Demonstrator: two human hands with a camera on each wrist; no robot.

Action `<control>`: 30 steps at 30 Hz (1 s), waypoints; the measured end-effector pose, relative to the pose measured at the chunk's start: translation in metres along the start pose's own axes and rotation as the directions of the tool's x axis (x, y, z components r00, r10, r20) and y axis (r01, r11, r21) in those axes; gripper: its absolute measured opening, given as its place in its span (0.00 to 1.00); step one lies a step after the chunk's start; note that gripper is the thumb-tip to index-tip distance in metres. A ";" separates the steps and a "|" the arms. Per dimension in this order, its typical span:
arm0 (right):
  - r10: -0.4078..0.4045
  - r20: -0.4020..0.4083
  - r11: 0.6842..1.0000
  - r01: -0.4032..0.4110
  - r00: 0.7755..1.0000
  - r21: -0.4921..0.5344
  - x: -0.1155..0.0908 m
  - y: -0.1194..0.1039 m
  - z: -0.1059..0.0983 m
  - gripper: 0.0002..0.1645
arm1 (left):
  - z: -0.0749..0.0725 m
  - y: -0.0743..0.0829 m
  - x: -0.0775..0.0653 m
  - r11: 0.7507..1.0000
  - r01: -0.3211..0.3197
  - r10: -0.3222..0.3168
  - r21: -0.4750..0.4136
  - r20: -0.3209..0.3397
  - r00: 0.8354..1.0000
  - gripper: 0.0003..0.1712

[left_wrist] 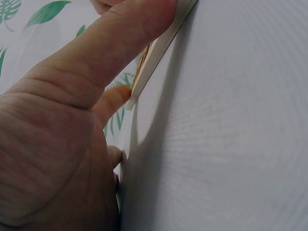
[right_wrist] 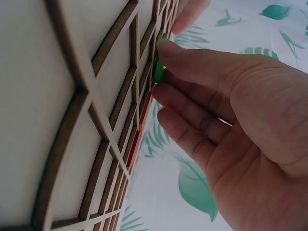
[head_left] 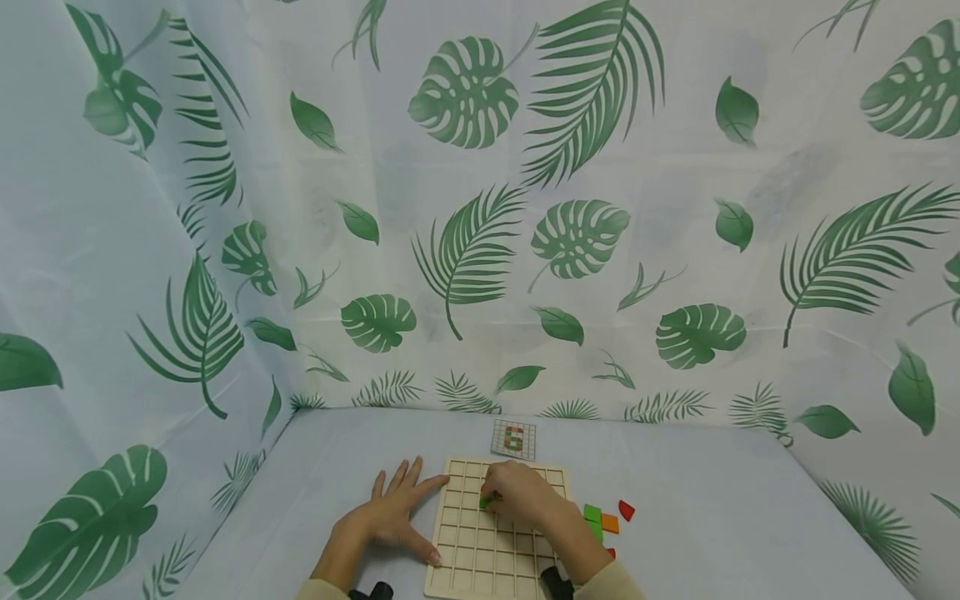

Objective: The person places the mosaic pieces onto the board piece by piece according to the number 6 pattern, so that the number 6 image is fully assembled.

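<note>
A light wooden grid board (head_left: 465, 554) lies on the table. My right hand (head_left: 525, 496) is over its upper part, pinching a green tile (right_wrist: 159, 70) between thumb and fingers, right at the grid. Beyond that tile, the right wrist view shows an orange-red piece (right_wrist: 145, 109) and a red piece (right_wrist: 134, 149) set in the grid. At the board's left side, my left hand (head_left: 390, 512) has its fingers spread. Its thumb (left_wrist: 144, 24) and index finger (left_wrist: 115, 98) touch the board's edge.
Behind the board lies a small card (head_left: 513, 439) with a coloured grid pattern. To the right are loose pieces: green tiles (head_left: 592, 513), an orange tile (head_left: 611, 523) and a red rounded piece (head_left: 626, 510). A leaf-print curtain (head_left: 570, 325) surrounds the table's back and sides.
</note>
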State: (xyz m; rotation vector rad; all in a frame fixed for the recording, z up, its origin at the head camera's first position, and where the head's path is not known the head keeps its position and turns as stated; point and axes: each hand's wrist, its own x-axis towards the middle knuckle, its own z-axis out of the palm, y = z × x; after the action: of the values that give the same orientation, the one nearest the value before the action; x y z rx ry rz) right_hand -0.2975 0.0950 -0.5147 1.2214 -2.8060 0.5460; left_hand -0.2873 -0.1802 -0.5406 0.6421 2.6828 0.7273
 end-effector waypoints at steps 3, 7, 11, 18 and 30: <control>0.004 0.006 1.000 -0.004 1.000 0.006 0.000 -0.001 -0.001 0.07 | -0.001 0.001 -0.001 1.000 0.000 0.000 0.000 0.000 1.000 0.71; 0.003 0.013 1.000 -0.004 1.000 0.013 -0.001 -0.004 -0.004 0.06 | -0.001 0.003 -0.001 1.000 -0.004 0.004 0.002 0.000 1.000 0.71; 0.016 -0.007 1.000 -0.016 1.000 0.026 -0.003 -0.003 -0.010 0.04 | -0.002 0.003 -0.001 1.000 -0.005 0.005 0.002 -0.003 1.000 0.71; 0.078 -0.080 0.995 -0.073 0.994 0.068 -0.008 0.001 -0.023 0.14 | -0.006 0.007 -0.003 1.000 0.014 -0.014 0.009 0.013 1.000 0.71; 0.193 -0.158 0.978 -0.176 0.968 0.115 -0.031 0.021 -0.042 0.22 | -0.002 0.005 -0.003 1.000 0.000 0.000 0.011 -0.007 1.000 0.71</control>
State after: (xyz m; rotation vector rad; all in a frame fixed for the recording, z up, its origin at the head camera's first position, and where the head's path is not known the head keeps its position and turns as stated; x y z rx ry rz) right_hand -0.2962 0.1438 -0.4872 0.8830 -2.7925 0.7708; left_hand -0.2840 -0.1782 -0.5356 0.6432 2.6947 0.7171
